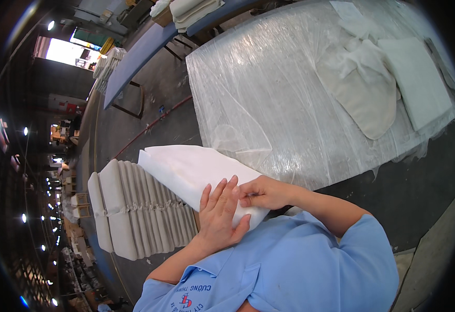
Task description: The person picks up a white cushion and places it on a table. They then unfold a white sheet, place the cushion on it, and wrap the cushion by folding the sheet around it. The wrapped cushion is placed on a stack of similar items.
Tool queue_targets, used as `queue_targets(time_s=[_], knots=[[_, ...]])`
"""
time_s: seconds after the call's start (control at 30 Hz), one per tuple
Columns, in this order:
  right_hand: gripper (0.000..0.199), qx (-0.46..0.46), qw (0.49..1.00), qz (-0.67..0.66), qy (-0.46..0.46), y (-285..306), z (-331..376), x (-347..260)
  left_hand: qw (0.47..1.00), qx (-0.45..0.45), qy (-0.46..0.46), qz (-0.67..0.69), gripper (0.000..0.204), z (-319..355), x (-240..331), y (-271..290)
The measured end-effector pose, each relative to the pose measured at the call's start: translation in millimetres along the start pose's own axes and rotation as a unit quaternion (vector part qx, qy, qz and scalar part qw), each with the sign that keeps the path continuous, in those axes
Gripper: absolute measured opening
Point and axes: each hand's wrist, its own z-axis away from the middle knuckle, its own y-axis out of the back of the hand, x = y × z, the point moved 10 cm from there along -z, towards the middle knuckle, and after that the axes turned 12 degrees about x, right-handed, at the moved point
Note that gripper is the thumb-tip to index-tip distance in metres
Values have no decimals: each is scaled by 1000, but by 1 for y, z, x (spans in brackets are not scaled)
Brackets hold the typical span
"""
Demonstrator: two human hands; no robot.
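A white padded piece [196, 169], smooth and wedge-like, lies slanted in front of my body, with its near end against my shirt. My left hand [219, 214] rests flat on its near part, fingers stretched and slightly apart. Right beside it, my right hand [264, 192] is closed, with thumb and fingers pinched at the surface of the same piece. What exactly lies between those fingertips is hidden. Left of the white piece stands a row of grey-beige cushions [133, 208], packed closely together.
To the right, a large surface covered in clear plastic sheet [258, 88] bears a beige cushion piece [365, 99], crumpled white cloth [362, 60] and a white pad [417, 83]. A long blue table [133, 67] stands farther off. Grey floor [159, 122] shows between.
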Motion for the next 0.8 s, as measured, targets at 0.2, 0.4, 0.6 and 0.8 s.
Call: queue_targets(time_s=[0.2,0.4,0.6,0.8], knots=[[20,156,978,132,-41,33,-33,60,1000,-22,8,9,74,-8,3,-2],[17,232,968,-35,-84,54,-16,60,997,-67,15,-33,35,2,3,-1],[23,244,968,-19,-50,50,-15,24,995,-91,25,-26,26,4,3,-5],[34,212,976,-35,-32,31,-69,-7,997,-75,14,-8,27,1,4,-2]])
